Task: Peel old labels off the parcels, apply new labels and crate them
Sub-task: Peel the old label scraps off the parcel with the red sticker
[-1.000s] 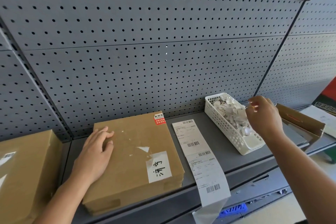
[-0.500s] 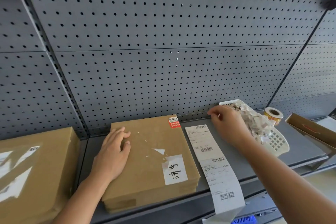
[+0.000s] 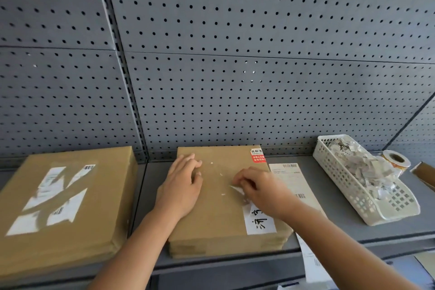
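Note:
A flat brown cardboard parcel [image 3: 219, 214] lies on the grey shelf in front of me. It carries a small red sticker [image 3: 257, 156] at its far right corner and a white handwritten label [image 3: 259, 221] near its front. My left hand [image 3: 181, 186] rests flat on the parcel's left half. My right hand [image 3: 261, 186] is over the parcel's middle, its fingertips pinching a small white label remnant [image 3: 236, 189]. A strip of new barcode labels [image 3: 292, 179] lies just right of the parcel and hangs over the shelf edge.
A second parcel [image 3: 63, 207] with torn white label remains lies to the left. A white plastic basket [image 3: 353, 186] full of peeled scraps stands at right, a tape roll [image 3: 396, 159] behind it and an open cardboard box corner [image 3: 423, 172] at far right. Grey pegboard [image 3: 235, 54] backs the shelf.
My right hand came back from the scrap basket to the parcel's middle and now pinches the label remnant. The view swung left, bringing the second parcel fully into sight. My left hand stayed put.

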A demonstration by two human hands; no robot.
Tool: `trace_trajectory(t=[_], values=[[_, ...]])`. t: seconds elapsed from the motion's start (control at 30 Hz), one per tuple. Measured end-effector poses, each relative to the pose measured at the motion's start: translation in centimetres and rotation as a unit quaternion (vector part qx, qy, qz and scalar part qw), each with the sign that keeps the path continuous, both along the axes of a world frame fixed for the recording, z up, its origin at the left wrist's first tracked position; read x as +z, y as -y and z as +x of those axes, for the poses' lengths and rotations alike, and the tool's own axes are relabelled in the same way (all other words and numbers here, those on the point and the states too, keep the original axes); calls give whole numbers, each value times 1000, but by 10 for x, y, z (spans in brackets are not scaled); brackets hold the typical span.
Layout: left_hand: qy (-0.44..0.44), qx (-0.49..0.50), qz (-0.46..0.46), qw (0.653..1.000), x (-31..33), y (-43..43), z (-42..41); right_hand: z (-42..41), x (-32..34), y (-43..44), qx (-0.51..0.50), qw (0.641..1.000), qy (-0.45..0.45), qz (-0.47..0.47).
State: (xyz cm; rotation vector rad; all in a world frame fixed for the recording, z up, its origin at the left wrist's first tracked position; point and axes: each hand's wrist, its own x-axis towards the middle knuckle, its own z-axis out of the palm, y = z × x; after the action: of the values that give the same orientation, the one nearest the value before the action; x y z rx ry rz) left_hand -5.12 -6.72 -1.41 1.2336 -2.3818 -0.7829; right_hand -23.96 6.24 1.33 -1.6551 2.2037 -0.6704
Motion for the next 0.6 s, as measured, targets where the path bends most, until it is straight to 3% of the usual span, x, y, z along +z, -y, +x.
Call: trace_trajectory(t=[0.6], values=[[7,0,-5,1000,-1,0,3,-1,-8,12,59,993,-102,23]])
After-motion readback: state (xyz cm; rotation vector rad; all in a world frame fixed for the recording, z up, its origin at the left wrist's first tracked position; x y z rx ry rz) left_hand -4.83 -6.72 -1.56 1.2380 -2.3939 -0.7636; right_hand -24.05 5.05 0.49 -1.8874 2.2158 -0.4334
